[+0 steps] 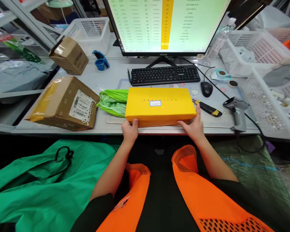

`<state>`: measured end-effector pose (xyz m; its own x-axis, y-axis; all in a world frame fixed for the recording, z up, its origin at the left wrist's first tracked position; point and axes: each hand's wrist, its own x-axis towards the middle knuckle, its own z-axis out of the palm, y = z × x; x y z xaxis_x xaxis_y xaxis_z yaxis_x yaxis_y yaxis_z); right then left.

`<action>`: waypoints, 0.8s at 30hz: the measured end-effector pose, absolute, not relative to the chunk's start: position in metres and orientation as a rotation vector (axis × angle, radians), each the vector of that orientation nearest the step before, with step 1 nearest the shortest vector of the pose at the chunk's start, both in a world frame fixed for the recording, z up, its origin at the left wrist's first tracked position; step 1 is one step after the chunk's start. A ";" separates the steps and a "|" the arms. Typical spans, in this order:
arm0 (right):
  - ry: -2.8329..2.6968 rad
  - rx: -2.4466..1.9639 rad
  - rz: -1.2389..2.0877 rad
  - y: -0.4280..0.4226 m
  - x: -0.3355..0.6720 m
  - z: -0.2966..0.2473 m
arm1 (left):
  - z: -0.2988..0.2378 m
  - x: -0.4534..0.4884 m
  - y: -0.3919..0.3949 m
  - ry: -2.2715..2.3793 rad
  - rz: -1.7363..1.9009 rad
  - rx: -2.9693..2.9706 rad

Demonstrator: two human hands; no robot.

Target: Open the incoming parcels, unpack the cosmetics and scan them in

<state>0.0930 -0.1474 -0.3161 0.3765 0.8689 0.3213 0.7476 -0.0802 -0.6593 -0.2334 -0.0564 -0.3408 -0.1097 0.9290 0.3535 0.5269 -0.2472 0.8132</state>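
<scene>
A flat yellow box (159, 104) with a small white label lies at the front edge of the grey desk (106, 80). My left hand (130, 130) grips its near left corner, thumb on the front face. My right hand (194, 125) holds the near right corner, thumb up along the side. A crumpled green plastic bag (112, 102) lies against the box's left end. A black and yellow utility knife (209, 109) rests just right of the box.
A keyboard (164, 75), mouse (206, 88) and monitor (164, 25) stand behind the box. A barcode scanner (235, 111) lies at right, white baskets (261, 54) beyond. Two cardboard boxes (65, 103) sit at left. A green sack (45, 183) lies below the desk.
</scene>
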 end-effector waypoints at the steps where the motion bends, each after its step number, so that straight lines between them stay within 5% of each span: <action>1: -1.398 -1.869 0.163 -0.147 0.093 -0.317 | -0.340 -0.233 -0.057 1.615 1.314 1.757; 15: -1.692 -1.454 -0.070 -0.116 0.130 -0.267 | -0.305 -0.233 -0.056 1.440 1.355 1.833; 24: -1.243 -1.487 -0.137 -0.087 0.169 -0.243 | -0.306 -0.224 -0.070 1.356 1.413 1.869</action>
<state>0.1690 -0.0867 -0.2433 0.4349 0.6018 0.6699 0.7334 0.1949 -0.6512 -0.2241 -0.0697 -0.3057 0.0021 0.8792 0.4765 0.4397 -0.4288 0.7892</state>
